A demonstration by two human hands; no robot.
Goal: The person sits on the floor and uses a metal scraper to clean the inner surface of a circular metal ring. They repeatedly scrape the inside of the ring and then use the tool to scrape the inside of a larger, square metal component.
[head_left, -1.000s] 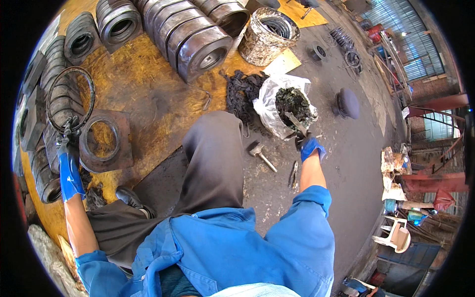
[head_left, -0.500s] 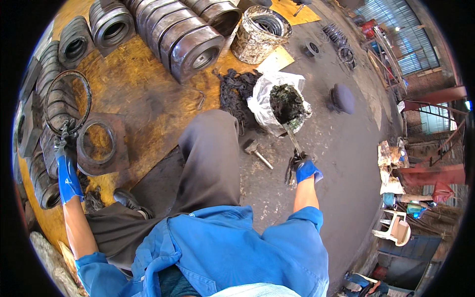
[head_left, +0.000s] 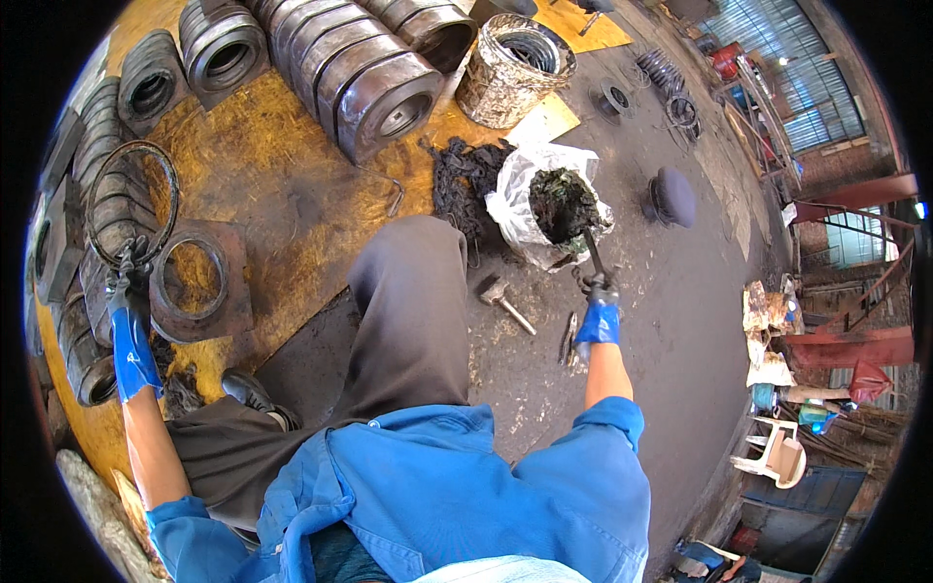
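My left hand (head_left: 131,296), in a blue-cuffed glove with a blackened palm, is closed on the lower edge of a thin dark ring (head_left: 176,194). The ring stands upright above a hexagonal-looking metal plate with a round hole (head_left: 238,282). My right hand (head_left: 600,301), gloved alike, grips a narrow flat-bladed tool (head_left: 594,251). Its far end reaches the mouth of a white plastic bag (head_left: 512,199) that holds dark, greenish-black greasy stuff (head_left: 564,202); the tip is hard to make out. A hammer (head_left: 507,304) and a pliers-like tool (head_left: 569,338) lie on the floor close by.
Heavy ring-shaped metal parts (head_left: 384,102) stand in rows on the stained yellow sheet (head_left: 282,194). Beyond the bag are black rags (head_left: 462,180), a smeared bucket (head_left: 501,92) and a dark round cushion-like object (head_left: 673,196). A white chair (head_left: 777,455) is far right.
My right hand has moved forward and slightly right, turning the tool's blade toward the bag's right rim. The pliers-like tool beside it now shows uncovered. My left hand and the ring stay put.
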